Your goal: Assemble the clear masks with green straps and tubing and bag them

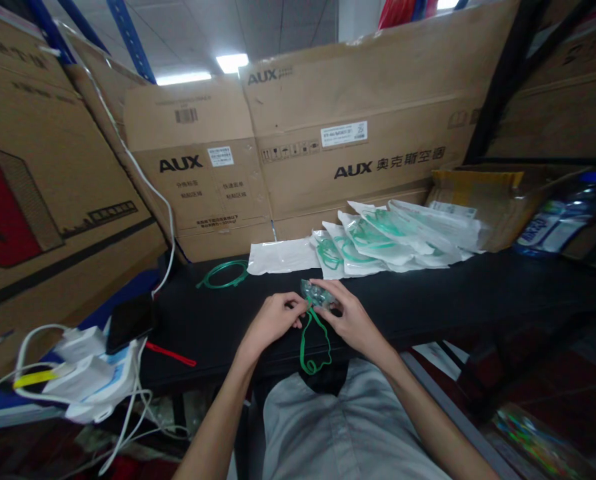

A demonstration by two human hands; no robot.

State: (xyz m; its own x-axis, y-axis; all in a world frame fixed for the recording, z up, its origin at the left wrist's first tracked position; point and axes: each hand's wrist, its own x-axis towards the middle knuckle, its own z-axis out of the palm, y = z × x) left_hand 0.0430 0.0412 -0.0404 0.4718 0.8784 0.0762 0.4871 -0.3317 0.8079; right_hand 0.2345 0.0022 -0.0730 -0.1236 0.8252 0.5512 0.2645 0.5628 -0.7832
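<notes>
At the table's front edge my right hand (351, 315) is closed around a small clear-green plastic mask (316, 293), which looks like an oxygen mask. My left hand (277, 319) pinches at the mask's left side, where a green elastic strap (303, 343) is attached. The strap hangs in a loop below both hands, over the edge. A coil of green tubing (223, 275) lies on the black table to the left. Just beyond my hands is a flat white pouch (282, 257). Several white-and-clear pouches (378, 233) with green tubing inside overlap to its right.
Cardboard boxes (353, 133) wall off the back. On the left are a phone (131, 323), a power strip (98, 383) with white cables, and a red strap (171, 354). A blue-capped bottle (558, 217) and a brown package (478, 193) stand at the right.
</notes>
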